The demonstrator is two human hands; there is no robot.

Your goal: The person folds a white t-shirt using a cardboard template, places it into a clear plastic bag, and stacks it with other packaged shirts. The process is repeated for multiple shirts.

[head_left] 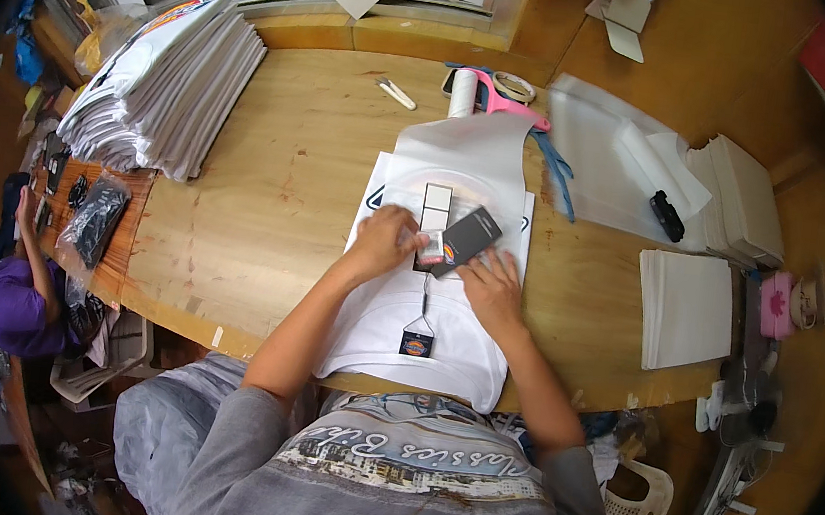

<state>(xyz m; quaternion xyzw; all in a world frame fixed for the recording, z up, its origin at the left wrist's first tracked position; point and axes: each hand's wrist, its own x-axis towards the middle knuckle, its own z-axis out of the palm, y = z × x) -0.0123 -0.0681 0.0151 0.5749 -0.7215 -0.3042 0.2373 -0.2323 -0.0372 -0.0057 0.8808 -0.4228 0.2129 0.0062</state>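
Note:
A folded white T-shirt (460, 331) lies on the table in front of me, with a sheet of translucent paper (466, 148) over its far part. Several hang tags lie on it: a dark grey card (473, 236) tilted to the right and a dark strip with white stickers (438, 200). A cord runs from them to a small black tag (415, 344) near the collar. My left hand (382, 244) pinches a small pale tag (431, 248) at the card's left edge. My right hand (493, 288) rests with fingers spread, touching the card's lower right edge.
A tall stack of folded white shirts (175, 82) stands far left. Thread snips (396, 93), a pink lint roller (495, 95) and a blue glove (555, 167) lie beyond the shirt. White paper sheets (685, 311) are at right. Another person in purple (17, 306) sits at left.

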